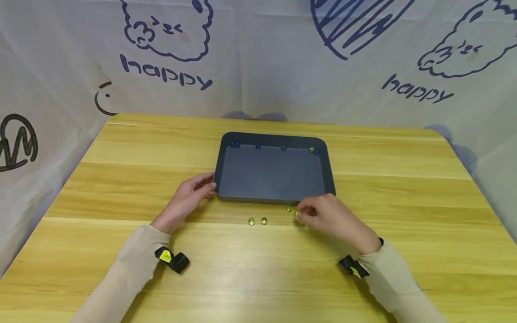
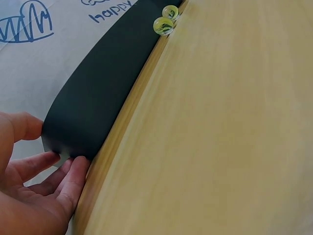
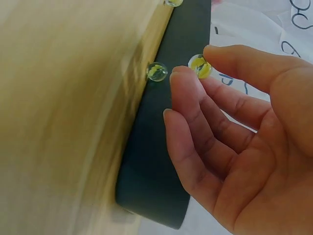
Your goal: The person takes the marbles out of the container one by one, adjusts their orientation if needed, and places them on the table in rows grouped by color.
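Observation:
Near its front right corner, my right hand (image 1: pixel 331 220) pinches a yellow-green glass marble (image 3: pixel 196 67) between thumb and fingertips, just above table height. A second such marble (image 3: pixel 157 72) lies close against the front wall of the dark grey tray (image 1: pixel 270 175). Two more yellow-green marbles, one on the left (image 1: pixel 251 221) and one beside it (image 1: pixel 264 220), rest on the table in front of the tray. At the tray's front left corner, my left hand (image 1: pixel 190 195) touches the outer wall with relaxed thumb and fingertips.
Several blue marbles (image 1: pixel 257 146) sit along the tray's back wall, with one yellow-green marble (image 1: pixel 311 149) in its back right corner. The wooden table (image 1: pixel 242 269) ends at a white cloth (image 1: pixel 258 67) with drawings behind it.

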`<state>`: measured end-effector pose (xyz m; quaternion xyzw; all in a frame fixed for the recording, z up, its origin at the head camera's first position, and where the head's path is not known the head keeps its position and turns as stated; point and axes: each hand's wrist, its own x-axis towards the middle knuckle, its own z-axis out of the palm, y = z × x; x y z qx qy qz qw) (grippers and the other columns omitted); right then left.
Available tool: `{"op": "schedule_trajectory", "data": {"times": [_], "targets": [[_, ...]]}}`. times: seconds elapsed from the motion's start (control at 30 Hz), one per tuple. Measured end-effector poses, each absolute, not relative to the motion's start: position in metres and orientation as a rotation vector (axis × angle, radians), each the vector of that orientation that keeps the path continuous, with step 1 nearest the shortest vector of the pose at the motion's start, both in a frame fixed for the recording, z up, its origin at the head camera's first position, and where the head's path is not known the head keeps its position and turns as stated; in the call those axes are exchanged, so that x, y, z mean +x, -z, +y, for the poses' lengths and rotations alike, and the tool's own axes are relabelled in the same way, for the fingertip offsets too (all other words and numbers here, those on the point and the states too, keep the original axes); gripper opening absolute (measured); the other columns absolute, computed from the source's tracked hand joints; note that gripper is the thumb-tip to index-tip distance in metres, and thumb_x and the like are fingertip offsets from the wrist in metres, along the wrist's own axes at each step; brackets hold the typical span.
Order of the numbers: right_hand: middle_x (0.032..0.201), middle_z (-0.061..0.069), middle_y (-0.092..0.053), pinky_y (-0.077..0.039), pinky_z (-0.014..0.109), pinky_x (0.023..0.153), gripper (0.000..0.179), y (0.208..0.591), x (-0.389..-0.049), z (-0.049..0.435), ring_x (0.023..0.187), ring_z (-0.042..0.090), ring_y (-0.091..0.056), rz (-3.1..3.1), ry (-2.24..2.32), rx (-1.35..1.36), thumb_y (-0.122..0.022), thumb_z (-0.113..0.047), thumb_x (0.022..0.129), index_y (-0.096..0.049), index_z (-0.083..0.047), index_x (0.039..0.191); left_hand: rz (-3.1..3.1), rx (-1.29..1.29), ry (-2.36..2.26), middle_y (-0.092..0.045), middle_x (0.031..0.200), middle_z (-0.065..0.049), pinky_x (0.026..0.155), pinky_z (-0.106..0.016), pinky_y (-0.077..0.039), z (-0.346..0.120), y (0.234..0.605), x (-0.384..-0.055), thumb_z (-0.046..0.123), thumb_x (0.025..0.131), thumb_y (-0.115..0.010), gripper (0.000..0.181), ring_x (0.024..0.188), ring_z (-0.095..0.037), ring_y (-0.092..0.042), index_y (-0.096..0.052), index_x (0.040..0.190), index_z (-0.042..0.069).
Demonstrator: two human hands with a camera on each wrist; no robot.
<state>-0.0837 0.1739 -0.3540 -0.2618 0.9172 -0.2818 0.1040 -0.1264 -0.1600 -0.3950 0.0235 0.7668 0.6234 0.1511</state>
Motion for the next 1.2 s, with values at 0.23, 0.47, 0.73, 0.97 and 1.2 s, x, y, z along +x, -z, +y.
{"op": "schedule_trajectory", "data": {"times": [0.23,0.47,0.73,0.97,1.2], "targets": [[0.076,-0.006,-0.066,-0.05,0.022,0.058,0.008,0.359,-0.083,0.172,0.065,0.003,-0.058,2.719,0.826,-0.758,-0.069,-0.009,0.089,-0.073,-0.004,0.094,2.197,0.053,-1.793,-0.047,0.139,-0.022,0.092,-0.032,-0.049,-0.161,0.396,-0.126,0.015,0.102,-0.048,0.049,0.109,-0.029,-0.056,-0.037,0.146,-0.004],[0.074,-0.007,-0.064,-0.049,0.023,0.058,0.009,0.363,-0.079,0.175,0.062,0.003,-0.056,2.659,0.878,-0.72,-0.068,-0.01,0.09,-0.073,-0.004,0.096,2.185,0.058,-1.803,-0.046,0.139,-0.022,0.094,-0.034,-0.048,-0.162,0.397,-0.126,0.015,0.102,-0.048,0.049,0.113,-0.031,-0.054,-0.037,0.146,-0.003],[0.077,-0.008,-0.064,-0.051,0.024,0.063,0.008,0.372,-0.079,0.179,0.069,0.004,-0.058,2.625,0.934,-0.718,-0.068,-0.01,0.089,-0.073,-0.006,0.095,2.197,0.07,-1.799,-0.046,0.139,-0.022,0.093,-0.034,-0.049,-0.162,0.396,-0.125,0.016,0.102,-0.049,0.049,0.114,-0.031,-0.054,-0.037,0.146,-0.004],[0.077,-0.008,-0.065,-0.051,0.024,0.062,0.011,0.374,-0.08,0.177,0.067,0.004,-0.059,2.569,1.001,-0.701,-0.068,-0.011,0.09,-0.072,-0.005,0.098,2.194,0.083,-1.788,-0.045,0.14,-0.022,0.096,-0.038,-0.047,-0.164,0.395,-0.126,0.017,0.103,-0.048,0.05,0.115,-0.032,-0.053,-0.036,0.147,-0.003],[0.077,-0.004,-0.066,-0.052,0.025,0.061,0.013,0.378,-0.08,0.183,0.065,0.009,-0.061,2.476,1.091,-0.63,-0.068,-0.012,0.091,-0.071,-0.002,0.099,2.203,0.094,-1.802,-0.045,0.14,-0.023,0.095,-0.036,-0.048,-0.162,0.395,-0.126,0.016,0.102,-0.049,0.05,0.114,-0.031,-0.054,-0.037,0.146,-0.004]]}}
